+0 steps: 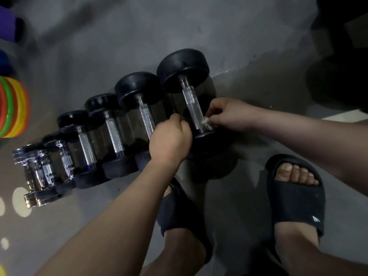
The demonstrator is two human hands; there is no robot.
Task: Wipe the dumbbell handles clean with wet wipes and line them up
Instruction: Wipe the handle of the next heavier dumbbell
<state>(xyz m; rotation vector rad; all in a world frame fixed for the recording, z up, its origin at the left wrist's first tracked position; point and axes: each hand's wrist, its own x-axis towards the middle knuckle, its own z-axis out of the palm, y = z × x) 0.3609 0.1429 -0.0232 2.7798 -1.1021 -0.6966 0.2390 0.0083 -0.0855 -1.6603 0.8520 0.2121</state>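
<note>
The right grip [229, 114] was closed in a pinch on a crumpled white wet wipe [205, 123], pressing it to the near end of the largest dumbbell's handle [192, 100]. The left grip [170, 139] was curled tight over the near end of the next dumbbell [139, 86]; whether it truly clasped that handle could not be told, as the hand hid it. The dumbbells lay side by side in a row on the grey floor [119, 46], largest at the right, shrinking to small chrome ones [37, 170] at the left. Each long axis ran from near-right to far-left, all roughly parallel. The largest dumbbell's near head was mostly lost in shadow. Two feet in black slides [296, 198] stood just near the row, and bright coloured discs [14, 106] were cut off by the left edge.
</note>
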